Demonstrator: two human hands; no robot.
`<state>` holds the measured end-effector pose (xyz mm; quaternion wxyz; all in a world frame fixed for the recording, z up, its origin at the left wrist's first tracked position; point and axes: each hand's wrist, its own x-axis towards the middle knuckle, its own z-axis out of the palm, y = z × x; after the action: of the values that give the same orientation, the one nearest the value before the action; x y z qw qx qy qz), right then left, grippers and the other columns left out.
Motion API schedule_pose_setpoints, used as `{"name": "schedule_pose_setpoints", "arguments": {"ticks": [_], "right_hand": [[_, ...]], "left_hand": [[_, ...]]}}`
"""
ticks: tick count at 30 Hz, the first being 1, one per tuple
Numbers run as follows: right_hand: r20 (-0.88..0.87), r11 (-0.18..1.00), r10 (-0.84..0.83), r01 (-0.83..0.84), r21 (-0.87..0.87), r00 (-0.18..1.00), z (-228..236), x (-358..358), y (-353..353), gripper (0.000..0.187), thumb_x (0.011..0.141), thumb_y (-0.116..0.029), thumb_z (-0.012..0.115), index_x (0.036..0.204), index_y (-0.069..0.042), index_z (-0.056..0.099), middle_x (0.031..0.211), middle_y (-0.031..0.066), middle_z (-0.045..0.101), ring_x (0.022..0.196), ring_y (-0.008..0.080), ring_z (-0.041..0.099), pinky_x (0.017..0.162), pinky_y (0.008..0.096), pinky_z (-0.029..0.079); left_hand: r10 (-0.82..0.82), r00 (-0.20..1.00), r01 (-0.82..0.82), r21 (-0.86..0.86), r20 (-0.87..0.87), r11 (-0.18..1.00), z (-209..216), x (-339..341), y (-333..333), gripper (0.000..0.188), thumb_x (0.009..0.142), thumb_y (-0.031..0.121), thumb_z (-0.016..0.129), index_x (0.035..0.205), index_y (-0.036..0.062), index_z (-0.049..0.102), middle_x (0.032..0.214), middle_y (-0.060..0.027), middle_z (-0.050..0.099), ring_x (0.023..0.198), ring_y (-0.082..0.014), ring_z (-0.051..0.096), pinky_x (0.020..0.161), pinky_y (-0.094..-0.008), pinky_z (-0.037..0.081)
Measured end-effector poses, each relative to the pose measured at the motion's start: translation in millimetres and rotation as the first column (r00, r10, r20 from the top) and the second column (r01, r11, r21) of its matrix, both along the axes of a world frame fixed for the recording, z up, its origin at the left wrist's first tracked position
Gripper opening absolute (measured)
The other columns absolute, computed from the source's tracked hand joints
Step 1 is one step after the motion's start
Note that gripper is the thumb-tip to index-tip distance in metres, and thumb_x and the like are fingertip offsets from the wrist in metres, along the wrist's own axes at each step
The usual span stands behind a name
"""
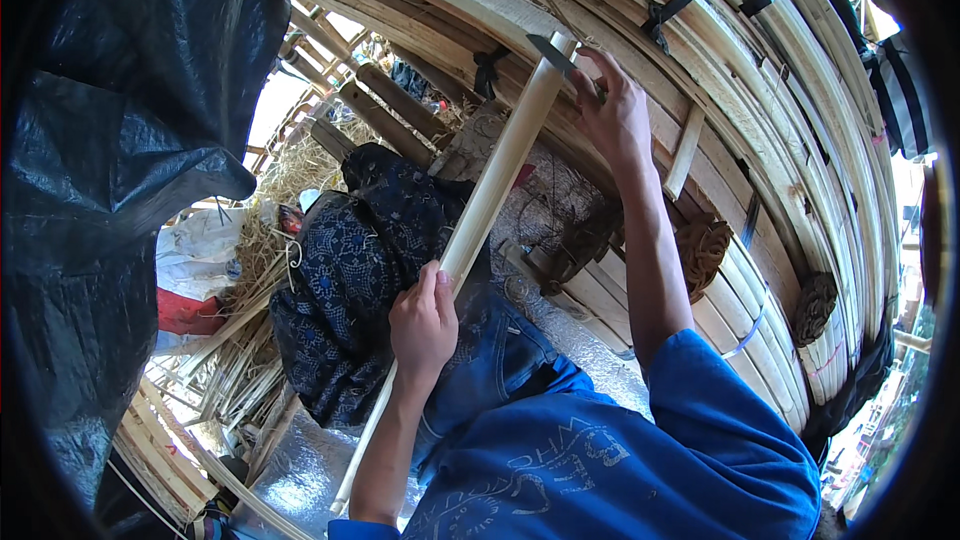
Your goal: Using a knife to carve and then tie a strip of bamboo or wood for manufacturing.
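A long pale bamboo slat [505, 155] slants across my lap, its far end up near the bundled slats and its near end down by my left forearm. Partway along it, my left hand [425, 325] is closed around the slat. My right hand [612, 105] grips a knife [552, 55] at the far end. The dark blade lies across the tip of the slat and touches it or nearly so; the knife's handle is mostly hidden in my fingers. Beneath the slat, a dark blue patterned cloth [350, 270] covers part of my legs.
Bundled bamboo slats [740, 70] with black ties rise along the right and far side. A black plastic sheet [90, 190] hangs at the left. Thin strips and shavings [240, 365] are heaped left of the cloth. Silver foil sheeting [300, 475] lies underneath.
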<state>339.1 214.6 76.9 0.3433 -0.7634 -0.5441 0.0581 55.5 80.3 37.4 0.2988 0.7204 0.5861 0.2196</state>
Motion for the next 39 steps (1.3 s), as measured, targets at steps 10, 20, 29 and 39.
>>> {"name": "schedule_pose_setpoints", "arguments": {"ticks": [10,20,29,39], "right_hand": [[0.014,0.963,0.266,-0.266,0.031,0.964,-7.3,10.9,3.6,0.033,0.093,-0.011,0.057,0.124,-0.02,0.064,0.096,0.0221,0.068,0.09,0.0389,0.066,0.075,0.0451,0.052],[-0.207,0.988,0.151,-0.142,0.062,0.967,-13.0,-2.4,-7.4,0.035,0.095,-0.006,0.055,0.128,-0.015,0.062,0.101,0.0204,0.07,0.089,0.0169,0.068,0.075,0.0322,0.051],[-0.251,0.993,0.109,-0.115,-0.008,0.962,-20.3,-20.4,-26.7,0.037,0.096,-0.006,0.053,0.131,-0.014,0.059,0.095,0.0222,0.07,0.076,0.0076,0.06,0.066,0.0277,0.048],[-0.334,0.934,0.342,-0.358,0.015,0.878,-37.8,-76.7,-89.0,0.035,0.095,-0.002,0.055,0.128,-0.011,0.062,0.082,0.0115,0.072,0.058,0.0088,0.056,0.055,0.0292,0.049]], "left_hand": [[-0.004,1.0,0.005,0.055,-0.013,0.998,-4.6,-0.2,0.3,0.022,0.099,0.016,0.044,0.108,0.0013,0.058,0.079,-0.0185,0.069,0.071,-0.0347,0.067,0.068,-0.0407,0.051],[0.019,0.999,-0.018,0.043,-0.026,0.999,-8.2,0.4,0.4,0.022,0.099,0.017,0.046,0.109,0.0031,0.06,0.074,-0.0169,0.068,0.069,-0.0322,0.068,0.067,-0.0396,0.051],[0.03,0.999,-0.029,0.053,-0.029,0.998,-9.5,0.4,-0.3,0.022,0.1,0.018,0.046,0.109,0.0039,0.061,0.074,-0.0169,0.068,0.068,-0.0336,0.067,0.067,-0.0405,0.051],[0.057,0.998,-0.056,0.037,-0.038,0.998,-8.5,0.3,1.0,0.021,0.1,0.02,0.045,0.107,0.0054,0.059,0.076,-0.0184,0.068,0.071,-0.0376,0.066,0.065,-0.0453,0.05]]}}
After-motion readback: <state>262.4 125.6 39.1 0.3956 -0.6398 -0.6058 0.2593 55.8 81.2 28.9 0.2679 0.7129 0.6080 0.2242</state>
